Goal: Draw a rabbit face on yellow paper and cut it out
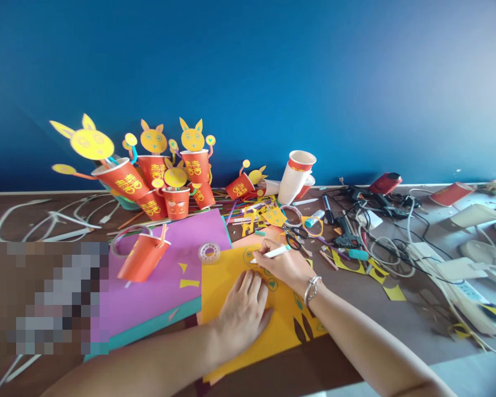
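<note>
My right hand grips a white marker with a green end. Its tip is at a small circle drawn near the top of a yellow paper sheet. Several drawn circles, some with green shapes inside, lie beside and partly under that hand. Toward the lower right the sheet has leaf-shaped cut-outs, through which a dark surface shows. My left hand rests flat on the sheet, palm down, with nothing held. A tape roll sits by the sheet's upper left corner.
On purple paper at left lies a tipped red cup. Red cups with yellow animal heads stand at the back by stacked cups. Scissors, glue guns, cables and a power strip crowd the right.
</note>
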Available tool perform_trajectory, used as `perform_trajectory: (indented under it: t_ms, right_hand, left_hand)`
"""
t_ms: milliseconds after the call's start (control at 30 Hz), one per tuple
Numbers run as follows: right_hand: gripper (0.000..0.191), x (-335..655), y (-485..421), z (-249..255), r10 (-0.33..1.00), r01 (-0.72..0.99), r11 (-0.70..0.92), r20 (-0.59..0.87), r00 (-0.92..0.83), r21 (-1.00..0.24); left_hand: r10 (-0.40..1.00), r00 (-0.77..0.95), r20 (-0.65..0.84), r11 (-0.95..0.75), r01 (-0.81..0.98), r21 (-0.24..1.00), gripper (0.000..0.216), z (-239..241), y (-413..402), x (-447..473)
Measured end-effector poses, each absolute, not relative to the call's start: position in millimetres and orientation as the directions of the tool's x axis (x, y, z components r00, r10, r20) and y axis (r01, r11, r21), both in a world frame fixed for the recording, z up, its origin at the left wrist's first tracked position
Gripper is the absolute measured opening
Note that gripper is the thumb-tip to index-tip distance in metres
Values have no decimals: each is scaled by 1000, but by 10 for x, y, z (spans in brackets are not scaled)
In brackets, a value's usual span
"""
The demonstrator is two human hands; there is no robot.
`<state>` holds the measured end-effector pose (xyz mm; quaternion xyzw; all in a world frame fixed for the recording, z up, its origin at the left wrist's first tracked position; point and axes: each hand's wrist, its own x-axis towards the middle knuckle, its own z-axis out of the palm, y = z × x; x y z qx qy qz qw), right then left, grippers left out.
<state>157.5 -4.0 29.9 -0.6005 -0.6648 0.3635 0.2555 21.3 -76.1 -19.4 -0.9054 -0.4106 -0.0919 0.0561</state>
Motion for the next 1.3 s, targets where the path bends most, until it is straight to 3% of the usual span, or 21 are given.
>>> perform_trajectory:
  t_ms: [167, 367, 500, 800, 1067, 1300]
  right_hand:
    - [22, 1550, -48, 383, 982, 635, 48, -82, -173, -771]
    - [22, 1588, 48, -41, 980, 484, 139, 50, -192, -864]
    - [23, 1605, 79, -174, 985, 394, 80, 13, -170, -916]
    - [23, 1577, -16, 247, 982, 556, 85, -27, -189, -827]
    - [21, 1594, 63, -119, 990, 400, 62, 3, -144, -914]
    - [23, 1577, 56, -76, 981, 419, 133, 58, -187, -898]
  left_hand:
    - [732, 649, 206, -655, 754, -45, 47, -191, -757, 213]
    - [729, 653, 204, -655, 753, -64, 46, -169, -759, 215]
    - [731, 649, 211, -654, 755, -57, 47, -166, -758, 216]
    - [733, 648, 207, -651, 756, -60, 47, -156, -753, 214]
    - [729, 646, 226, -655, 755, -44, 46, -175, -763, 219]
    - [723, 654, 224, -662, 748, -47, 45, -172, -754, 217]
